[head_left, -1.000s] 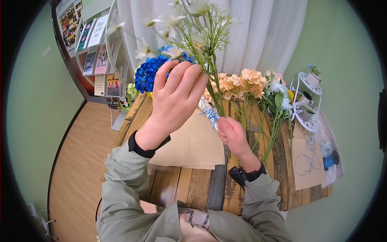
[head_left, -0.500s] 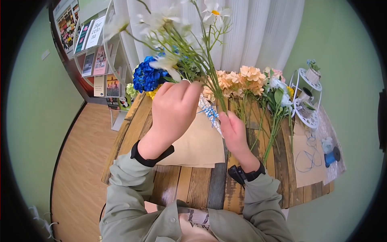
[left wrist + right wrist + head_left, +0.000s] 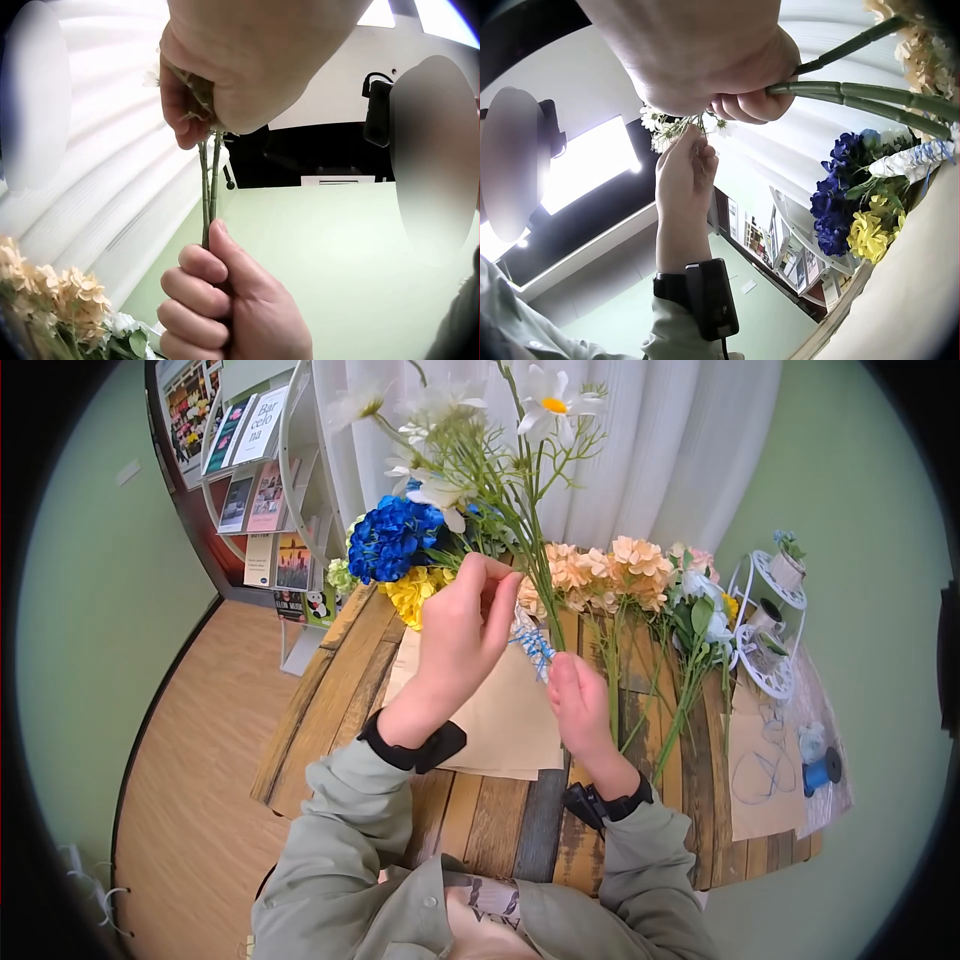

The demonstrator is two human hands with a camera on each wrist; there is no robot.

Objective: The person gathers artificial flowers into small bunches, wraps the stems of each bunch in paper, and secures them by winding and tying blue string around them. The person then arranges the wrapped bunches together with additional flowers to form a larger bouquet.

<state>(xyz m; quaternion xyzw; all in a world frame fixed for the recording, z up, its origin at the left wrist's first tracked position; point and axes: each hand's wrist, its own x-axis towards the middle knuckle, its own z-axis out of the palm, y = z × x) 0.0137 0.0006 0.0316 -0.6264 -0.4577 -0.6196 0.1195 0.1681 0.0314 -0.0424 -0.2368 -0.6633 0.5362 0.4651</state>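
Long green stems of white daisies [image 3: 548,405] stand upright in front of the curtain. My right hand [image 3: 583,710] grips their lower ends, its fingers curled round them in the left wrist view [image 3: 225,307]. Higher up, my left hand [image 3: 455,645] is at the stems, fingers bent and thumb close to the fingertips; greenery shows between its fingers in the left wrist view [image 3: 240,67]. Behind the hands lies a bouquet with blue flowers [image 3: 395,538] and yellow flowers [image 3: 413,595], its white-wrapped handle [image 3: 907,161] tied with blue ribbon.
Brown paper [image 3: 500,730] lies on the wooden table [image 3: 490,820]. Peach flowers [image 3: 640,565] and pale blue flowers [image 3: 703,605] lie at the back. At the right are a white tiered stand [image 3: 765,660] and a blue spool [image 3: 822,770]; a book rack [image 3: 265,490] stands left.
My left hand has turned and its raised, spread fingers have bent in at the stems. The daisy heads have swung and settled. My right hand keeps its grip low on the stems.
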